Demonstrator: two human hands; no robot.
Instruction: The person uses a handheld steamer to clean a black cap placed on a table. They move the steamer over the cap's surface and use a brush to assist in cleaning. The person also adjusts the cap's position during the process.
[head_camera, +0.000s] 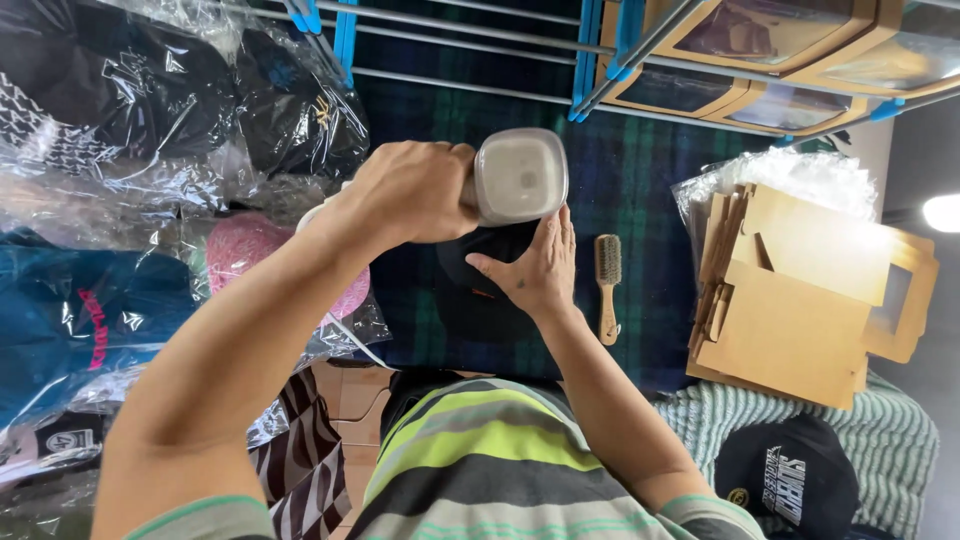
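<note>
Left hand (415, 190) gripping grey handheld steamer (518, 176) over dark cap (480, 285). Right hand (535, 265) flat, fingers spread, steadying cap. Work apparently midway; flat cardboard boxes (800, 300) not yet assembled.

You are working in soft, even daylight-like light, moderately bright, with no hard shadows on the dark plaid cloth (640, 170). A lit lamp (942, 212) blows out to pure white at the right edge. Glare streaks the clear plastic bags (120, 150) on the left, hiding parts of the caps inside. The pale handheld appliance (518, 176) looks slightly washed out and soft. Your near forearm and striped shirt (470, 460) are a little out of focus. Wide-lens bending curves the metal rack bars (470, 45) along the top.
</note>
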